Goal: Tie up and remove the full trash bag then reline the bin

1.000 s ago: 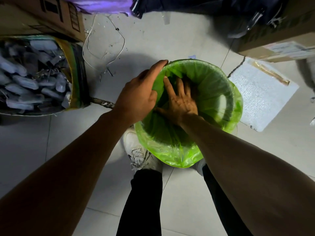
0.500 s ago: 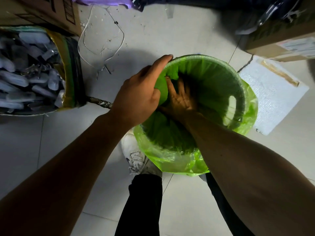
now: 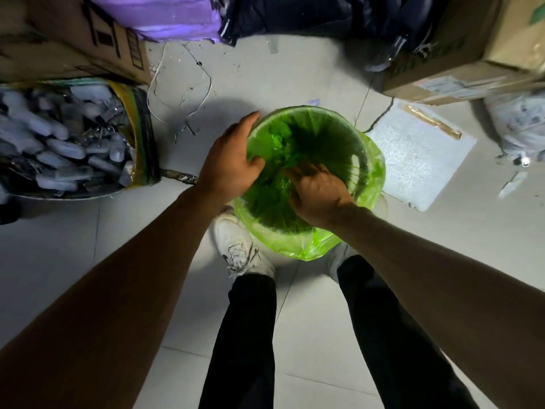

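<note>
Pale tiled floor (image 3: pixel 309 60), cardboard boxes (image 3: pixel 460 69), green-lined bin (image 3: pixel 374 160)

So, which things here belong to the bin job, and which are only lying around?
Part of the job:
- green bag
- bin
- left hand at the bin's rim
- right hand inside the bag

Only lying around:
- cardboard boxes
- white foam sheet
- loose wire
- sack of pale objects
</note>
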